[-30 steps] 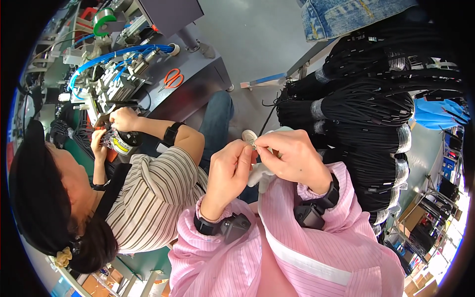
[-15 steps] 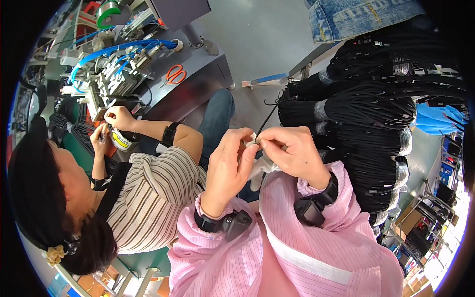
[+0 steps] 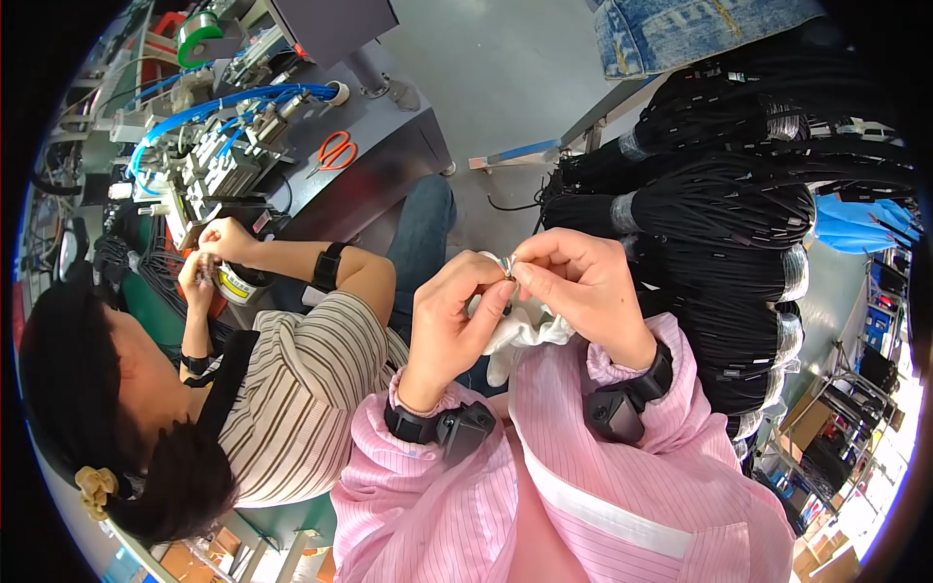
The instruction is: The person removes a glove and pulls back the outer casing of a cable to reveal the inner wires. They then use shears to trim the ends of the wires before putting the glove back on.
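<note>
Thin, light-coloured wires (image 3: 504,262) stand up between my two hands, with small dark and coloured ends among them. My left hand (image 3: 449,316) pinches them between thumb and forefinger. From the other side, my right hand (image 3: 581,291) grips the same wires with its fingertips, touching or nearly touching the left ones. A crumpled white cloth, perhaps a glove (image 3: 530,332), shows below and between the hands. The rest of what the wires belong to is hidden behind my fingers.
Bundles of black cables (image 3: 719,209) are heaped to my right, with a denim piece (image 3: 705,34) beyond. At left, a co-worker in a striped shirt (image 3: 301,389) handles parts beside a machine with blue tubes (image 3: 228,99). Orange-handled scissors (image 3: 337,151) lie on its grey base.
The black cable that ran up and away from my fingertips no longer shows there; thin wires now stand between them. More of the white cloth shows. My hands stay close together.
</note>
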Action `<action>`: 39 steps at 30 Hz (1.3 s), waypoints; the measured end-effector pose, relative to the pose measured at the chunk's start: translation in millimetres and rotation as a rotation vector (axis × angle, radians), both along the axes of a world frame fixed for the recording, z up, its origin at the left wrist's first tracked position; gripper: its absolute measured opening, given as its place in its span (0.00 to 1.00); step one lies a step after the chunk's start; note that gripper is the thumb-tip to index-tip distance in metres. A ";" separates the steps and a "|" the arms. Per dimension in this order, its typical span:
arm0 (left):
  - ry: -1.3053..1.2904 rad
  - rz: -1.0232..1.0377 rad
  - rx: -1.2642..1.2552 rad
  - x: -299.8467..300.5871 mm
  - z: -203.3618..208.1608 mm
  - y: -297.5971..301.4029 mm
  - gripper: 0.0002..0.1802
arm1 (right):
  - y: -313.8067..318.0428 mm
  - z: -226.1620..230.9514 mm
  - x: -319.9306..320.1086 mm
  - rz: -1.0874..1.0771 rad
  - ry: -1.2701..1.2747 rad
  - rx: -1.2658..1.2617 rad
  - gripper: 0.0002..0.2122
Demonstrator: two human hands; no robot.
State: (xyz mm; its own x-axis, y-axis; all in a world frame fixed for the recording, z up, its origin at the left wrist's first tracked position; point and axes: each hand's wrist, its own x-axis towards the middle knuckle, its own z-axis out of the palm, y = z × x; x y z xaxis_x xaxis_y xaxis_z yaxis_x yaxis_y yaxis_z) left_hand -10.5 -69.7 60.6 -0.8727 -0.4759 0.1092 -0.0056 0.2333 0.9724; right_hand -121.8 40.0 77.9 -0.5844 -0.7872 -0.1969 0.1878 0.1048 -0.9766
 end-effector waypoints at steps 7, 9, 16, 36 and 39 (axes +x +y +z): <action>0.035 0.042 -0.169 -3.7 -2.5 -0.6 0.04 | 0.6 6.0 0.5 0.001 0.237 0.082 0.03; 0.047 0.051 -0.248 -4.9 -1.3 0.1 0.05 | 0.1 7.4 1.6 -0.009 0.444 0.119 0.03; 0.032 0.057 -0.312 -5.7 1.3 0.9 0.05 | -2.0 10.1 5.1 -0.064 0.481 0.108 0.02; 0.003 0.067 -0.302 -5.5 1.5 4.7 0.04 | -3.1 -3.3 4.4 -0.073 0.671 0.044 0.03; -0.007 0.072 -0.247 -2.9 -2.9 4.4 0.04 | -4.6 -4.7 2.8 -0.037 0.540 0.032 0.02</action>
